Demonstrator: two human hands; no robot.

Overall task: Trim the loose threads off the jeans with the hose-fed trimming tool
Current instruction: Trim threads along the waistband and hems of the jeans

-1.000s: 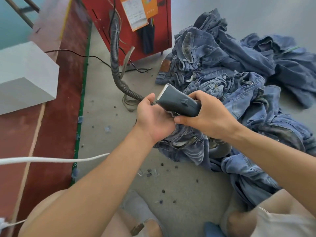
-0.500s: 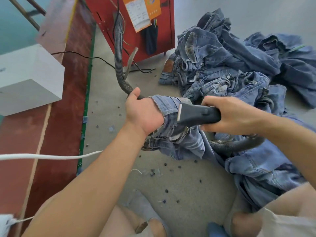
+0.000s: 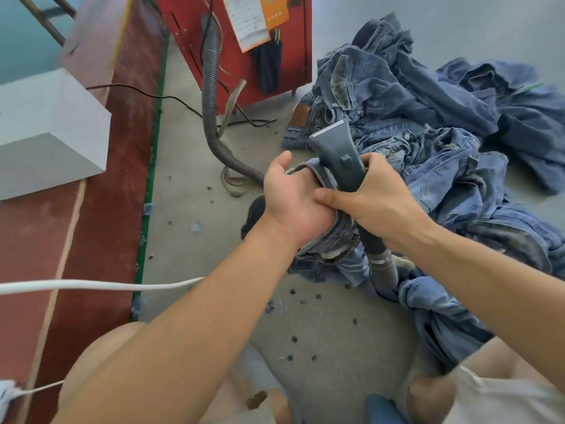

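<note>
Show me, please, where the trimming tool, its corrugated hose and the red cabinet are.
trimming tool point(image 3: 336, 149): head view, on its grey body.
corrugated hose point(image 3: 211, 96): head view, on its upright stretch.
red cabinet point(image 3: 295, 56): head view, on its front panel.

The right hand point(image 3: 371, 198) gripped the grey trimming tool point(image 3: 339, 154), blade end tilted up and away. The left hand point(image 3: 293, 197) held a fold of jeans point(image 3: 333, 240) against it. A ribbed hose point(image 3: 214, 96) ran toward the red cabinet point(image 3: 189, 22); more jeans point(image 3: 428, 96) lay heaped behind.
</note>
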